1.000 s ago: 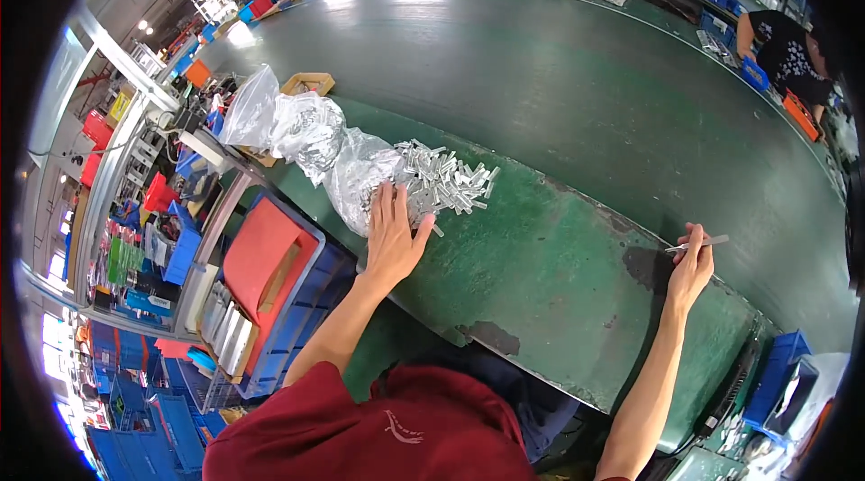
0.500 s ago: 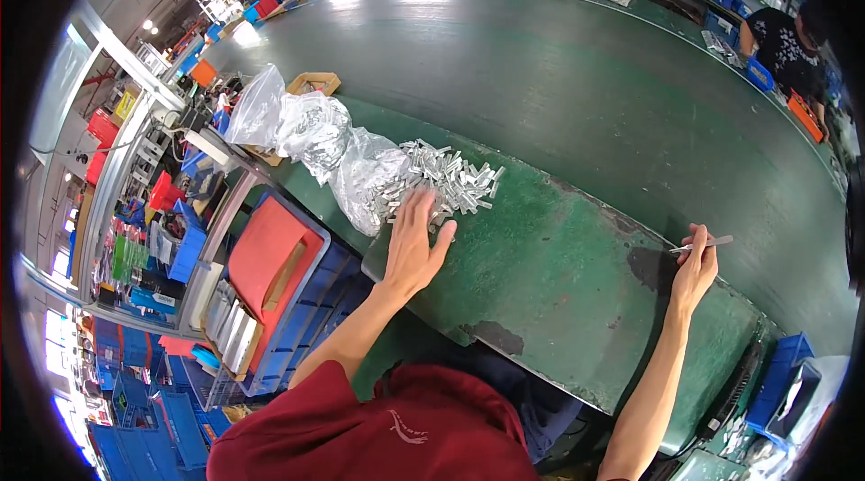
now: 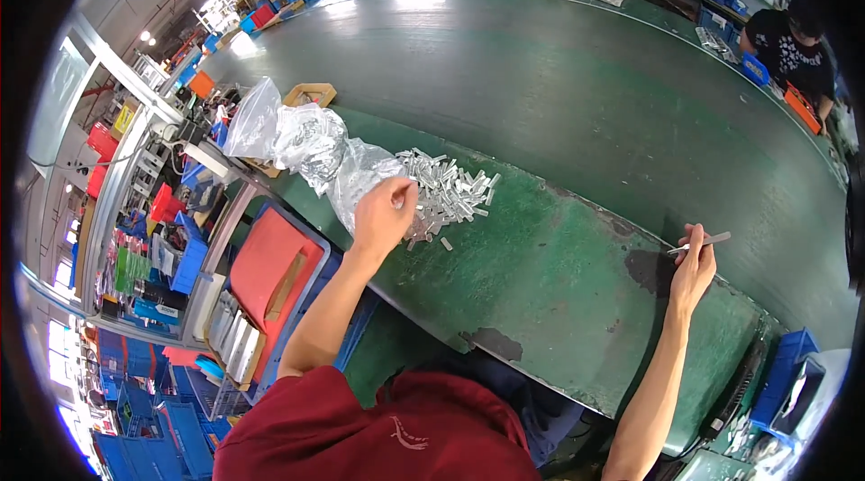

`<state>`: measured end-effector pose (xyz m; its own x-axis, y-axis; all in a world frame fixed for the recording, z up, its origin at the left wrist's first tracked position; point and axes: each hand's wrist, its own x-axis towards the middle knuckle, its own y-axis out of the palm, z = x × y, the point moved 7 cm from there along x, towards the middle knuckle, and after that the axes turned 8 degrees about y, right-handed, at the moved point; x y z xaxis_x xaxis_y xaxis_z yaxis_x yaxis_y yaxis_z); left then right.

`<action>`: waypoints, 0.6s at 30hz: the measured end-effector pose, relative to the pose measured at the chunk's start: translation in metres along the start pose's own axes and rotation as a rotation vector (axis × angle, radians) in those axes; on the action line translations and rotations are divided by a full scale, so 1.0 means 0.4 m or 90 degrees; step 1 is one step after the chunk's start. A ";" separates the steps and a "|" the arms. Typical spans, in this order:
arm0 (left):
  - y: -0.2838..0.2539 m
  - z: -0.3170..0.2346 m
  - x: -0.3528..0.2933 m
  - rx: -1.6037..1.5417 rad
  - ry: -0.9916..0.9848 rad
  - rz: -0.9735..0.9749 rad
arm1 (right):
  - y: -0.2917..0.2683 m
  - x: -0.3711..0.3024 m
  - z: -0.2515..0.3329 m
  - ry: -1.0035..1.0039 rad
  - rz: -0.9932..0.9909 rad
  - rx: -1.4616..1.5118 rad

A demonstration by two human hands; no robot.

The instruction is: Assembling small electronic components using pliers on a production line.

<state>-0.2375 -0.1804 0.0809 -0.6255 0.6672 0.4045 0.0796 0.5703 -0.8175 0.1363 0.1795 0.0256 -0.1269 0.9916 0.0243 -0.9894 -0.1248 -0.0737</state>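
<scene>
A loose pile of small silver metal pieces [image 3: 459,188] lies on the green worktop [image 3: 541,301], spilling from the clear plastic bags [image 3: 315,143] on its left. My left hand [image 3: 383,222] is over the pile's left edge, beside the nearest bag, with its fingers curled into a pinch. Whatever those fingers may hold is hidden. Farther right, over the worktop's far edge, my right hand [image 3: 692,272] grips a slim, pale metal tool [image 3: 719,238]. It has a flat wide end and a thin tip; its exact kind is unclear.
A dark green conveyor belt [image 3: 541,76] runs along the far side. On the left stand a blue crate [image 3: 329,256] with red sheets and a metal frame. Blue bins [image 3: 784,377] and a black strip [image 3: 734,391] lie at right. Another person [image 3: 788,53] works across the belt.
My left hand has drawn back toward the left, its spread fingers now curled together. A few pieces at the pile's near edge now show. The right hand holds its place with the tool.
</scene>
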 end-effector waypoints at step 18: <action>0.087 0.229 0.208 0.093 0.077 0.088 | 0.003 0.006 -0.007 -0.010 0.009 -0.008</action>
<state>-0.3578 -0.1489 0.0484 -0.5183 0.7917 0.3234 0.0397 0.4001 -0.9156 0.1350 0.1816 0.0226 -0.1422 0.9891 0.0385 -0.9866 -0.1385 -0.0860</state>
